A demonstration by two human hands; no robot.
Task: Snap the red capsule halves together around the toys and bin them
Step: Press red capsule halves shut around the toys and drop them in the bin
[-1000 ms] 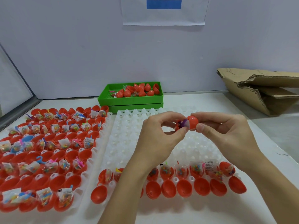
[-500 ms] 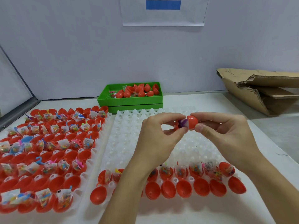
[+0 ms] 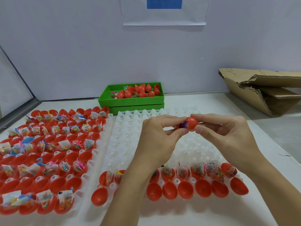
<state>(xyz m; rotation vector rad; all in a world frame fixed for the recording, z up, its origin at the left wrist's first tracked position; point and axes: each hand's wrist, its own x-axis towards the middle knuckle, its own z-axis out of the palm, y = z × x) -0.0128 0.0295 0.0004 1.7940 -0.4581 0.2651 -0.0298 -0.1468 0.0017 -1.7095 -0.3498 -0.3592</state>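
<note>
Hardly moved: both hands [image 3: 192,136] pinching seemingly unclosed capsule [image 3: 189,123]

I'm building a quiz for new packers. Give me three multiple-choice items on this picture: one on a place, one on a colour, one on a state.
1. Where is the green bin?
A. At the back by the wall
B. At the near table edge
C. On the cardboard

2. What colour shows between the capsule halves?
A. Yellow
B. Purple
C. Black

3. How is the held capsule?
A. Fully shut
B. Lying in the tray
C. Not yet closed

Answers: 1 A, it sits beyond the trays against the wall. 2 B, a purple toy shows in the gap. 3 C, left hand and right hand each pinch a half, with a gap left.
</note>
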